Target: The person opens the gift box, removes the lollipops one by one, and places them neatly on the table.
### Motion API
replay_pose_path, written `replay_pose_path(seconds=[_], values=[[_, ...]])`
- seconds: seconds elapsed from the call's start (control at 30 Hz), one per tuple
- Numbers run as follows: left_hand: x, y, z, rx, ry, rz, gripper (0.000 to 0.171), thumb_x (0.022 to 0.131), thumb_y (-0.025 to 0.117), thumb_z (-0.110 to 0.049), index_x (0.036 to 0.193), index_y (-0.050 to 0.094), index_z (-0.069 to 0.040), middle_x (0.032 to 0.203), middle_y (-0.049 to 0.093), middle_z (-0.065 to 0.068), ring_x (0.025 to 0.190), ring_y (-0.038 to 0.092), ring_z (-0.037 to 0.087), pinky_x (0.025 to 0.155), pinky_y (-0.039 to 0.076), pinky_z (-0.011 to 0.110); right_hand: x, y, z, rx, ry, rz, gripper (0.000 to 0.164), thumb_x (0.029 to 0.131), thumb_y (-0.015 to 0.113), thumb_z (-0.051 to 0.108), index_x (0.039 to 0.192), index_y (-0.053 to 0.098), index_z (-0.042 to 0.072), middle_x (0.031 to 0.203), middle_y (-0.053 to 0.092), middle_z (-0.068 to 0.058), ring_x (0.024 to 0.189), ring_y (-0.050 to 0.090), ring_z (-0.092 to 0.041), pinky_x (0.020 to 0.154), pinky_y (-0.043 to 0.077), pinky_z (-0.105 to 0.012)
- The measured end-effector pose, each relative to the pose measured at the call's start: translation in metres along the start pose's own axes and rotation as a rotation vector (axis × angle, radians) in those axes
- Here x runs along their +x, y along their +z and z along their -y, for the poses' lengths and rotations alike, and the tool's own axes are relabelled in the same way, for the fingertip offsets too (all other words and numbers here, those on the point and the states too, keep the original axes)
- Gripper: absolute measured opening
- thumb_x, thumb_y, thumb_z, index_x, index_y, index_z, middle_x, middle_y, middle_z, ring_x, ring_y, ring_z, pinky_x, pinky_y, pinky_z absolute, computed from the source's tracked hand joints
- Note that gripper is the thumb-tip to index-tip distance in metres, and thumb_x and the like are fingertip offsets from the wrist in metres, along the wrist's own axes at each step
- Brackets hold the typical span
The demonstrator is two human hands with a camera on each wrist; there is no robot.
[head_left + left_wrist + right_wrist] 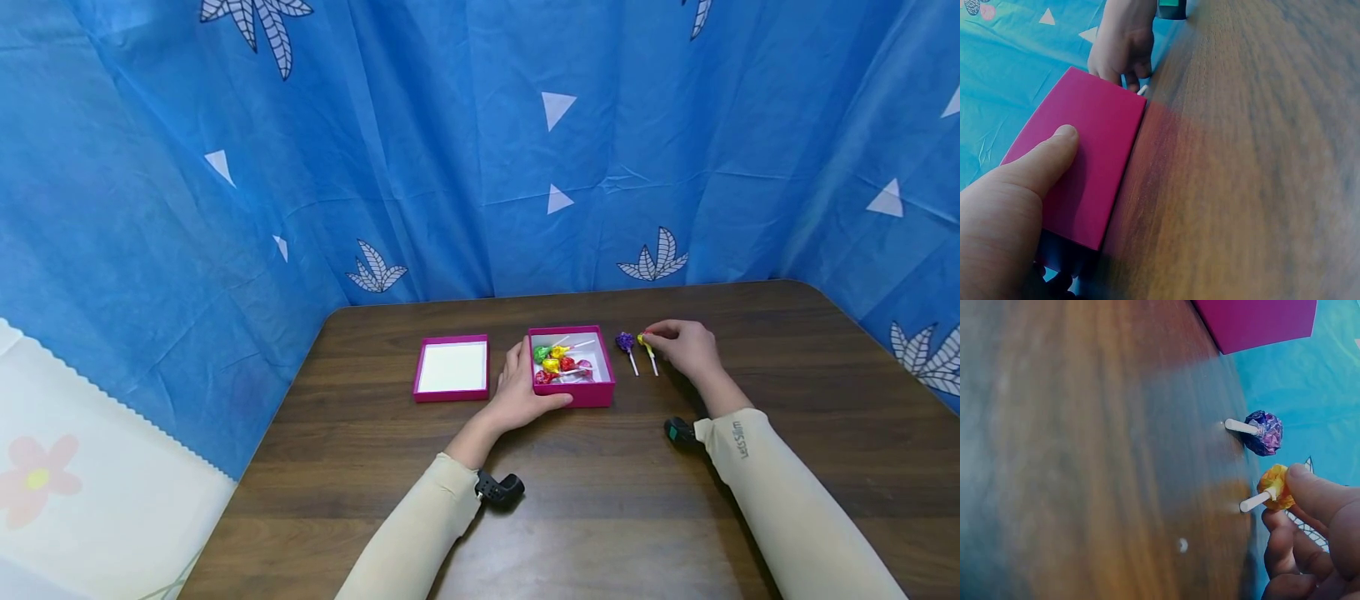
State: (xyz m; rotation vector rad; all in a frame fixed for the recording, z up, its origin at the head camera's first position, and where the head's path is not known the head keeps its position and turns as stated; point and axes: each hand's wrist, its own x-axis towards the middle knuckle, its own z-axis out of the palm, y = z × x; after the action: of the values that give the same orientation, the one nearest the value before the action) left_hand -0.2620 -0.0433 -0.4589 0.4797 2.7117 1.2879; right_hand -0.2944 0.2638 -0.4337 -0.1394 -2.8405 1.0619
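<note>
Lollipop, yellow (1274,486): round head in crinkled, glossy wrapper, plain white stick; right of the box (597,395), stick toward the table's near side; whether it is raised off the table (592,483), cannot tell.
Right hand (686,346): thumb and fingers pinching the yellow wrapper at its head.
Left hand (517,396): holding the box at its near left corner, thumb flat along the near wall, fingers along the left side.
Step in hand: judged to be the grasp of the yellow lollipop, with the box steadied.
Next move: seems to call for a firm pinch and a lift that clears the purple neighbour.
Lollipop, purple (1263,434): puckered foil-like wrapper, white stick; on the table between box and yellow lollipop, untouched.
Box: rectangular, smooth magenta outside, white inside, apparently stiff card.
Box contents (567,364): lollipops in green, yellow, red and pink, loosely heaped, sticks askew.
Shallow tray (450,396): magenta rim, white interior, probably the lid; left of the box.
Table: dark brown, streaked wood grain.
</note>
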Motion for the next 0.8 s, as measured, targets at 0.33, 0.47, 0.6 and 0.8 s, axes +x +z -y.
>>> replay_pose_path(seconds=[0.33, 0.47, 0.6, 0.8], values=[[0.0006, -0.0009, -0.0013, 0.007, -0.002, 0.004, 0.123, 0.076, 0.079, -0.055, 0.162, -0.001, -0.018, 0.165, 0.009, 0.006, 0.150, 0.019, 0.028, 0.123, 0.018, 0.060, 0.0031, 0.0023, -0.0013, 0.003, 0.030, 0.017, 0.041, 0.100, 0.060, 0.037, 0.126, 0.065, 0.005, 0.123, 0.061, -0.024, 0.096, 0.057, -0.032, 0.080, 0.053, -0.038], [0.0012, -0.0005, -0.0012, 0.006, -0.001, 0.005, 0.123, 0.076, 0.078, -0.055, 0.162, -0.001, -0.017, 0.166, 0.008, 0.006, 0.150, 0.019, 0.028, 0.123, 0.017, 0.060, 0.0034, 0.0020, -0.0015, -0.003, 0.037, 0.015, 0.042, 0.100, 0.059, 0.037, 0.127, 0.064, 0.004, 0.123, 0.061, -0.025, 0.097, 0.058, -0.034, 0.082, 0.054, -0.041], [0.0015, -0.0009, -0.0011, 0.001, 0.000, 0.006, 0.123, 0.076, 0.078, -0.055, 0.162, -0.001, -0.017, 0.165, 0.009, 0.006, 0.150, 0.020, 0.028, 0.123, 0.017, 0.061, 0.0029, 0.0019, -0.0006, -0.008, 0.039, 0.012, 0.044, 0.100, 0.059, 0.038, 0.128, 0.063, 0.004, 0.128, 0.059, -0.026, 0.107, 0.054, -0.038, 0.094, 0.050, -0.053], [0.0007, -0.0020, -0.0007, 0.004, -0.004, 0.009, 0.123, 0.076, 0.078, -0.055, 0.162, -0.001, -0.018, 0.166, 0.008, 0.005, 0.150, 0.019, 0.028, 0.122, 0.018, 0.061, 0.0027, 0.0025, -0.0001, -0.006, 0.041, 0.011, 0.047, 0.100, 0.058, 0.040, 0.130, 0.063, 0.004, 0.132, 0.057, -0.027, 0.117, 0.048, -0.043, 0.101, 0.042, -0.061]])
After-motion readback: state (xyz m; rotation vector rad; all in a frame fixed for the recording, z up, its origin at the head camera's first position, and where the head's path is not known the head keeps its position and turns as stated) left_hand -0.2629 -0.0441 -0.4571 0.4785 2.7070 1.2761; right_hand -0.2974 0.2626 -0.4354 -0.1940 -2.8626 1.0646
